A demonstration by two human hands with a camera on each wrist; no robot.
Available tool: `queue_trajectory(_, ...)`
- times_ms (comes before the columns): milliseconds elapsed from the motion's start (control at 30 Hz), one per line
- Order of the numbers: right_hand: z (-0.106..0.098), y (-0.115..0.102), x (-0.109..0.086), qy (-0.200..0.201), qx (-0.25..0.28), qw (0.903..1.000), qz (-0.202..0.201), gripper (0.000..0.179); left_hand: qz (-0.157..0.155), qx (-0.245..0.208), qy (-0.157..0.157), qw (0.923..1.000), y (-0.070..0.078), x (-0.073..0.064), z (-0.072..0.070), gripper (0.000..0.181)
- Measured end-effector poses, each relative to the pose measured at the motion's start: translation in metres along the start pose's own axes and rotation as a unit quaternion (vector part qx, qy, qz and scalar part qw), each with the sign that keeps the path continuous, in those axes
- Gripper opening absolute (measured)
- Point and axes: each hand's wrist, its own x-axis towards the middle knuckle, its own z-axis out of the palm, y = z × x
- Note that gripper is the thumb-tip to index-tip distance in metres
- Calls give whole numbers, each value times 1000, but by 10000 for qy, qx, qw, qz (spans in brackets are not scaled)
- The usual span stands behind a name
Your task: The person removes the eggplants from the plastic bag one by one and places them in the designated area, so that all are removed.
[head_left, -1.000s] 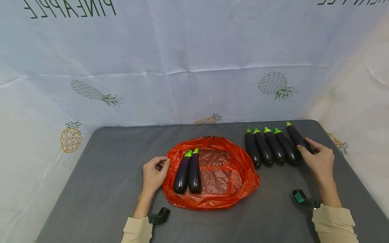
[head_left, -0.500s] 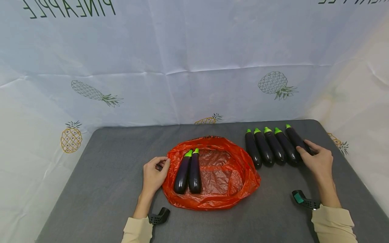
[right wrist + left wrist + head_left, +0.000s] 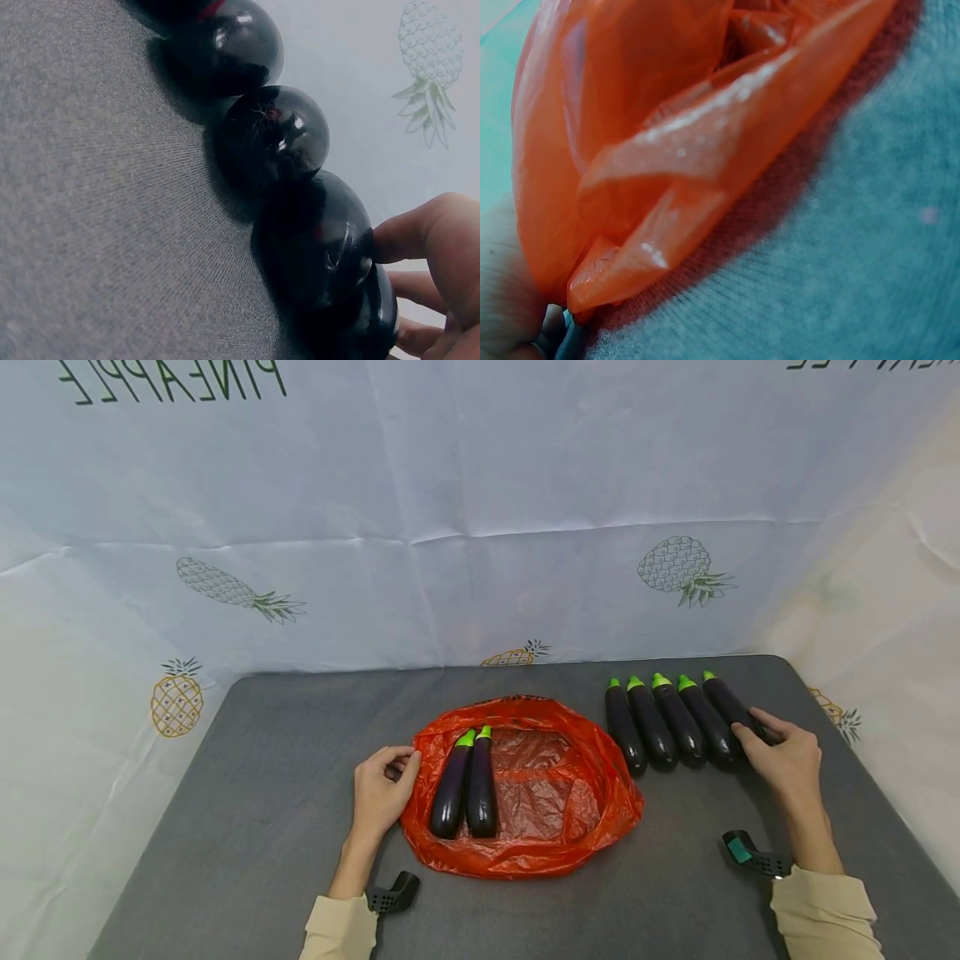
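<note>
In the head view, an orange-red plastic bag (image 3: 517, 862) lies spread with its mouth rolled wide. Two dark eggplants with green tops, a left one (image 3: 450, 789) and a right one (image 3: 482, 789), lie side by side inside it. My left hand (image 3: 382, 789) pinches the bag's left rim between thumb and fingers. To the right, several eggplants (image 3: 624, 727) form a slanted row. My right hand (image 3: 787, 760) holds the rightmost eggplant (image 3: 726, 697) by its lower end, against its neighbour. In the right wrist view, that eggplant (image 3: 375, 319) is partly hidden behind the neighbouring one (image 3: 315, 240).
A dark grey cloth-covered table (image 3: 300, 735) carries everything, its back edge against a white pineapple-print cloth (image 3: 450, 602). The bag's right side sits close to the row's leftmost eggplant. Each wrist wears a black device, the left (image 3: 393, 893) and the right (image 3: 757, 856).
The rightmost eggplant has slid slightly toward me and left in my right hand, ending beside the row. My left hand, the bag and the two eggplants inside have stayed in place.
</note>
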Motion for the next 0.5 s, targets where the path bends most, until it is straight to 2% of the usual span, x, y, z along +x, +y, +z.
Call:
queue_trajectory(300, 0, 2, 0, -11, 170, 9998, -91, 58, 4, -41, -9, 10000, -1, 0, 0, 5)
queue_trajectory(500, -1, 2, -1, 151, -7, 9999, -39, 58, -61, -48, -28, 10000, -1, 0, 0, 5)
